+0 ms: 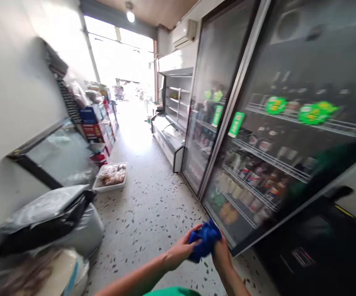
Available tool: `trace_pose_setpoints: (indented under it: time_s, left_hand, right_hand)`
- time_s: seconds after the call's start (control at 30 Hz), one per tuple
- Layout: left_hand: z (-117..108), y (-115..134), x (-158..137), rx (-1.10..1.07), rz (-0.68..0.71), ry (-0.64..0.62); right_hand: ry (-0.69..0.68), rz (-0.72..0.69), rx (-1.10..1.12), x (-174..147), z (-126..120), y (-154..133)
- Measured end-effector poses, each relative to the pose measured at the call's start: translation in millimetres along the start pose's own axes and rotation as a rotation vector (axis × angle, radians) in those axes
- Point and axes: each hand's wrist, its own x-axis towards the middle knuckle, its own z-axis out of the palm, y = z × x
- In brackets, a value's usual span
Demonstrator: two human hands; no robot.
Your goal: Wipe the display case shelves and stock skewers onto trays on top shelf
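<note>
A crumpled blue cloth (207,238) is bunched between my two hands, low in the middle of the view and above the speckled floor. My left hand (182,246) grips its left side, thumb and fingers closed on the fabric. On the right side, my right hand (220,248) is wrapped against the same cloth, its fingers mostly hidden behind the folds. Just beyond my right hand stands a tall glass-door fridge (242,172) with bottles and packs on wire shelves. Both hands are apart from the glass.
To the left lie stuffed bags (54,218) and a white tray (110,187) of brownish items on the floor. Stacked boxes (96,127) line the left wall. An open display cooler (172,131) stands past the fridge. A black cabinet (316,246) is at lower right.
</note>
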Motion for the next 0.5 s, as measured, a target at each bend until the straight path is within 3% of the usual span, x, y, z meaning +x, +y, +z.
trace_pose_setpoints:
  time_s: [0.03,0.1,0.13,0.2,0.27,0.33,0.43,0.5]
  left_hand:
    - [-19.8,15.5,11.6,0.009,0.124,0.146]
    - [-68.7,47.3,34.0,-0.007,0.236,0.437]
    - [-96.3,63.2,44.3,0.005,0.267,0.562]
    - [-152.9,93.7,64.0,-0.006,0.293,0.698]
    - [-204.3,120.8,83.7,-0.037,0.284,0.751]
    - [-246.2,144.7,104.5,-0.073,0.256,0.766]
    - [-294.2,179.8,138.5,-0.106,0.244,0.745]
    - [-322.9,206.8,164.8,-0.097,0.269,0.73]
  right_hand:
    - [-0.054,-0.005,-0.005,18.6,32.3,-1.4]
    - [-0.189,0.037,0.037,62.0,89.9,-10.8]
    - [-0.276,0.106,0.099,85.1,114.9,-16.5]
    - [-0.401,0.304,0.296,131.3,156.6,-24.0]
    - [-0.424,0.471,0.448,178.0,188.4,-23.1]
    - [-0.339,0.551,0.486,228.2,212.6,-14.9]
    - [-0.176,0.623,0.537,312.1,242.8,2.0]
    - [-0.159,0.663,0.559,367.0,265.6,12.4]
